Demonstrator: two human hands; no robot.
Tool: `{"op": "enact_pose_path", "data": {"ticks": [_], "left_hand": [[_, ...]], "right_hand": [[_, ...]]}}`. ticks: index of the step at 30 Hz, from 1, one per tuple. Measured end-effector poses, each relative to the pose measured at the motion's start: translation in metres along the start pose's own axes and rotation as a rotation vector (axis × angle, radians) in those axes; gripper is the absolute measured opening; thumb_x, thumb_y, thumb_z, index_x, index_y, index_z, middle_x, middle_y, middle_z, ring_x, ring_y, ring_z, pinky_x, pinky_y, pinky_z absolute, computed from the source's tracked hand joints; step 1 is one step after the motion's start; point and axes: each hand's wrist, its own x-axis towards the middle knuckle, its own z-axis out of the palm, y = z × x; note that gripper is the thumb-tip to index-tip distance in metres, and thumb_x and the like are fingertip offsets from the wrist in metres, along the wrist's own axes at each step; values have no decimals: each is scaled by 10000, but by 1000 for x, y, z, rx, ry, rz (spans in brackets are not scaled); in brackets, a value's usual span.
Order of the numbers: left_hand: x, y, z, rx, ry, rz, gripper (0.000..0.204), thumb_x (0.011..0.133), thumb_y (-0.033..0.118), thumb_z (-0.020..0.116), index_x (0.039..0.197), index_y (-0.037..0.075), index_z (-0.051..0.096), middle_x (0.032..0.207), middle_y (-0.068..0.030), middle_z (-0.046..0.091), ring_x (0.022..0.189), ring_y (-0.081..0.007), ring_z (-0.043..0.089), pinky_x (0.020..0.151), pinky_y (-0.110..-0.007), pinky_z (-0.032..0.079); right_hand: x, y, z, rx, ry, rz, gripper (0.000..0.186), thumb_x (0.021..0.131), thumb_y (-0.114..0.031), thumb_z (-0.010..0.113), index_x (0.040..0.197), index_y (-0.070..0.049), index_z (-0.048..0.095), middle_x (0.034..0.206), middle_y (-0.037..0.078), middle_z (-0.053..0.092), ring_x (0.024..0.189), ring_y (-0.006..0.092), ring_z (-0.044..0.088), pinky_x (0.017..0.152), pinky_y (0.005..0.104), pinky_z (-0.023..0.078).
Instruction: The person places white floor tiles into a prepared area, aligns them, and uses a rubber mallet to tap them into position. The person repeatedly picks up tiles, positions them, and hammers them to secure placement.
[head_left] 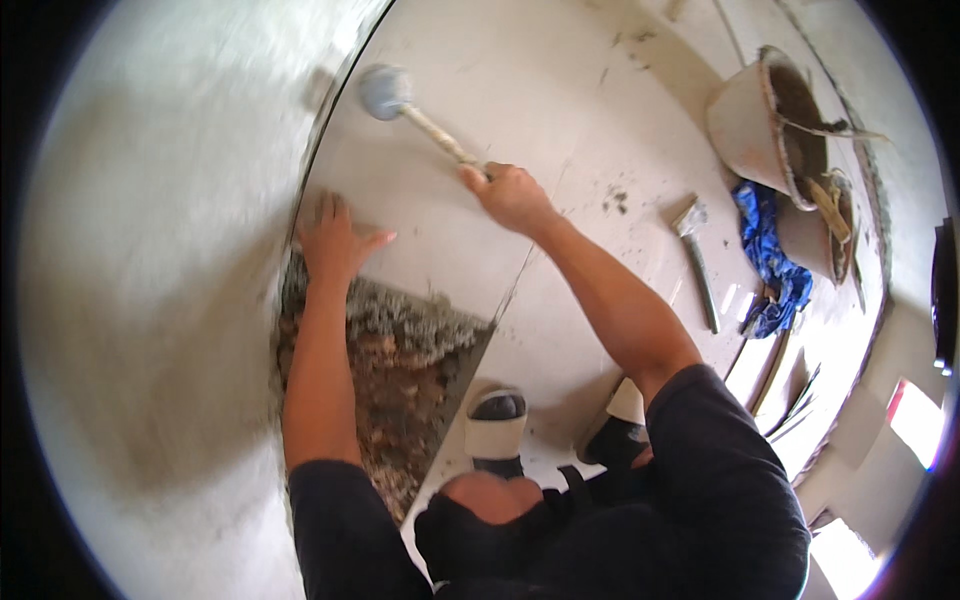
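Observation:
My right hand point(512, 197) grips the light handle of a mallet point(432, 128) with a round grey head. The mallet's head is slightly blurred, over the far left of a pale floor tile point(430, 225) close to the wall. My left hand point(335, 240) lies on the tile's near left part with its fingers stretched out and the thumb apart. Just nearer to me, the tile ends at a gap in the floor, where rough grey mortar point(405, 325) and brown rubble point(390, 400) show.
A plastered wall point(160, 280) runs along the left. On the tiles at right lie a hammer point(700, 265) and a crumpled blue cloth point(768, 250). Beyond them stand a large dirty bucket point(740, 120) and a smaller bucket point(808, 240) with tools. My slippered feet point(497, 425) are beside the gap.

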Motion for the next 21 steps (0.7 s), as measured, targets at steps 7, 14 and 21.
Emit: {"op": "enact_pose_path", "data": {"ticks": [7, 14, 21], "left_hand": [[79, 68, -39, -44, 196, 186, 1070, 670, 733, 635, 1419, 16, 372, 1489, -149, 360, 1401, -259, 304, 1104, -557, 228], [105, 110, -67, -5, 81, 184, 1078, 646, 689, 690, 1455, 78, 324, 1531, -102, 299, 1412, -246, 286, 1119, -559, 223], [97, 112, -64, -31, 71, 167, 1058, 646, 628, 728, 1455, 83, 320, 1532, -104, 296, 1412, -262, 283, 1099, -595, 243]], "right_hand": [[36, -28, -60, 272, 358, -365, 479, 971, -455, 487, 918, 16, 559, 634, 148, 620, 582, 341, 626, 558, 424, 504], [90, 13, -73, 34, 343, -36, 485, 951, -493, 505, 814, -28, 527, 571, 148, 573, 523, 343, 582, 514, 443, 468], [71, 43, -68, 6, 361, -32, 480, 938, -483, 534, 756, -40, 494, 545, 137, 558, 509, 332, 571, 498, 441, 457]]}}
